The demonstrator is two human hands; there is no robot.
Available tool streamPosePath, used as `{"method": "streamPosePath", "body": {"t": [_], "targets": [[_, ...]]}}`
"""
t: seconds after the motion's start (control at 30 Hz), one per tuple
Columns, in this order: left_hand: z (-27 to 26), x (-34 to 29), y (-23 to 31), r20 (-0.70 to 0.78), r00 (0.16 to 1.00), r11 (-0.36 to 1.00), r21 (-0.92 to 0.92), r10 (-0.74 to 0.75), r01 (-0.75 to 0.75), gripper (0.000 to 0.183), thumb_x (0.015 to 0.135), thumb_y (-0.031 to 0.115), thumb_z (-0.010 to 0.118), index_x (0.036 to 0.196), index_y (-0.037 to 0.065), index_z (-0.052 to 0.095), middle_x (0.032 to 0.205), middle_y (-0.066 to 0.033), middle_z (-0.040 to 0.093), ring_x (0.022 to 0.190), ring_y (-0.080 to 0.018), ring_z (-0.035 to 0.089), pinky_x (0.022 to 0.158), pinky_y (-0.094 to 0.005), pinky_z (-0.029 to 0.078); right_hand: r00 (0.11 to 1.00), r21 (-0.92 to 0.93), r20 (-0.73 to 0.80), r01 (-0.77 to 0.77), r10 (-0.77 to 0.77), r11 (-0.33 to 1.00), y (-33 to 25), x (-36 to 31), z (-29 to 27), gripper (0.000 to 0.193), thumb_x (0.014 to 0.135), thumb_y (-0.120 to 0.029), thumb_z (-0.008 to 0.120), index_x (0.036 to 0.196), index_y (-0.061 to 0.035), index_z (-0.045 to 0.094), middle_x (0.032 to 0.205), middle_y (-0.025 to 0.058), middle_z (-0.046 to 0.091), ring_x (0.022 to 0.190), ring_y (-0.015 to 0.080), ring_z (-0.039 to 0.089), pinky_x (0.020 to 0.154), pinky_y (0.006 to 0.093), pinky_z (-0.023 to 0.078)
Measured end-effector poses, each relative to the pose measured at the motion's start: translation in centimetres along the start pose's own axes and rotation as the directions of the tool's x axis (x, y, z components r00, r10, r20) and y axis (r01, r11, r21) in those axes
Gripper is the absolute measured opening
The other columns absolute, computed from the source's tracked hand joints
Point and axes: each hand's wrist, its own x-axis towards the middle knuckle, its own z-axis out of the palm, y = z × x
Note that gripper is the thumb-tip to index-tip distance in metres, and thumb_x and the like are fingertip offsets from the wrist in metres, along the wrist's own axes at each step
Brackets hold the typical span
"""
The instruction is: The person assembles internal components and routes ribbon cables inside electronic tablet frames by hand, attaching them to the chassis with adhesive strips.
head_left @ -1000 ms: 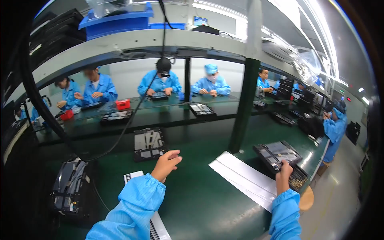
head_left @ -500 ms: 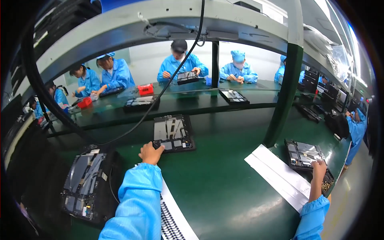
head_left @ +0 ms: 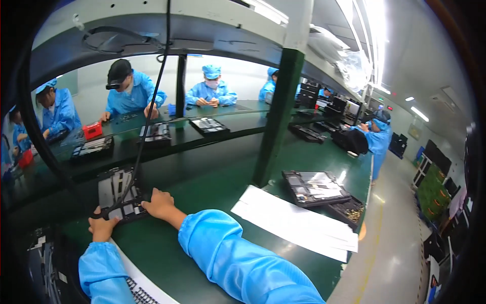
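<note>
An opened tablet-like device (head_left: 115,186) with grey battery packs and circuit boards exposed lies in a black frame on the bench. My left hand (head_left: 103,226) grips its near left corner, thumb and fingers at the edge. On its right edge, my right hand (head_left: 163,206) is closed on the near corner. Parts of the fingers of both hands are hidden. A white sheet with black printed shapes (head_left: 142,291) lies under my left forearm. At the lower left sits another opened device (head_left: 48,263), partly cut off by the picture's rim.
To the right, an opened device (head_left: 316,187) rests partly over a black tray of small brass-coloured parts (head_left: 349,210). White papers (head_left: 293,223) lie beside it. A green post (head_left: 278,121) and a hanging black cable (head_left: 152,101) cross the bench. People in blue work opposite.
My right hand has left the device at the right and now holds the middle device's right edge. My left hand stays on its near side. The view has swung right.
</note>
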Motion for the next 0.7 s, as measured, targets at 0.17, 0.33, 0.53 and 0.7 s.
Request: {"method": "streamPosePath", "body": {"t": [0.17,0.33,0.53,0.7], "targets": [[-0.7,-1.3,1.2,-0.031,0.998,0.974,-0.218,0.048,-0.054,0.075,0.054,0.009,0.073,0.122,0.01,0.041,0.107,-0.0189,0.049,0.102,-0.0312,0.046,0.091,-0.0358,0.034,0.983,0.167,-0.154,-0.074,0.1,0.983,-2.8,-0.6,2.8,0.071,0.066,-0.04,0.062,0.115,0.0066,0.041,0.103,0.0265,0.05,0.096,0.0393,0.046,0.086,0.0441,0.035],[-2.4,-0.9,0.7,-0.067,0.933,0.697,-0.646,0.355,-0.312,0.077,0.05,-0.013,0.062,0.121,0.006,0.041,0.111,-0.0132,0.049,0.102,-0.0218,0.048,0.09,-0.0293,0.037,0.946,0.846,0.011,-0.182,0.325,0.501,-2.3,-1.6,1.0,0.062,0.063,-0.011,0.07,0.11,0.015,0.039,0.09,0.0164,0.056,0.082,0.0197,0.057,0.063,0.0283,0.048],[-5.0,-2.0,3.7,-0.313,0.819,0.311,-0.812,0.48,-0.493,0.068,0.051,-0.013,0.041,0.118,0.0,0.04,0.112,-0.0121,0.048,0.105,-0.0208,0.045,0.093,-0.0289,0.033,0.972,0.912,0.212,-0.234,0.103,0.338,-0.9,-3.2,-3.4,0.035,0.067,-0.029,0.07,0.081,-0.0009,0.054,0.066,0.0021,0.051,0.053,0.0099,0.044,0.05,0.0254,0.037],[-2.8,-6.3,7.2,-0.213,0.94,0.083,-0.967,0.265,-0.242,0.056,0.066,-0.005,0.064,0.117,-0.001,0.042,0.109,-0.0086,0.051,0.094,-0.0184,0.051,0.085,-0.0283,0.038,0.977,0.979,0.2,-0.197,0.074,-0.05,-2.8,-5.6,-2.5,0.026,0.068,-0.019,0.068,0.088,-0.0088,0.054,0.072,0.0017,0.055,0.065,0.014,0.052,0.059,0.0316,0.042]]}}
